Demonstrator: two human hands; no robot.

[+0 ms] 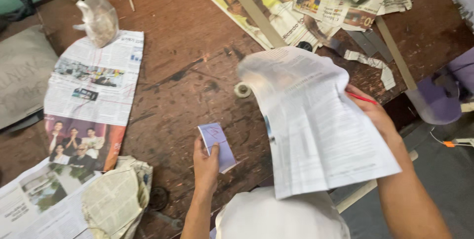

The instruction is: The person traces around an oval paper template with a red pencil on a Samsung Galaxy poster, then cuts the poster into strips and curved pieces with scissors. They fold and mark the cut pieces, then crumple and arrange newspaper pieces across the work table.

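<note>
- A small lavender card (217, 145) is held in the left hand (205, 164), fingers closed on its lower edge, thumb over the face — low above the table (177, 46), just in front of the body.
- A printed sheet (316, 120) is gripped by the right hand (376, 114) at its right edge; a red pencil (361, 98) is pinched in the same hand.
- The sheet is blurred at its upper left corner, so its exact lie cannot be told; it hangs in the air over the table edge, not flat.
- Card and sheet are near but apart, with bare wood between them.
- For the step in hand — judged as bringing card and sheet together — the sheet is best laid flat first, since a floppy sheet held by one edge is likely to buckle.
- The card is best kept pinched at the edge so its red-marked face stays uncovered.
- The pencil tip is best kept turned away from the paper, or a stray mark may be left.
- A tape roll (242, 89) sits on the wood just left of the sheet's corner; it could be knocked if the sheet is swung down carelessly.
- Cut newspaper (91, 88) lies well to the left, a crumpled piece (116, 197) near the left forearm, a tied plastic bag (98, 19) farther up.
- More newspaper (316, 2) and flat strips (395, 51) are piled at the top right.
</note>
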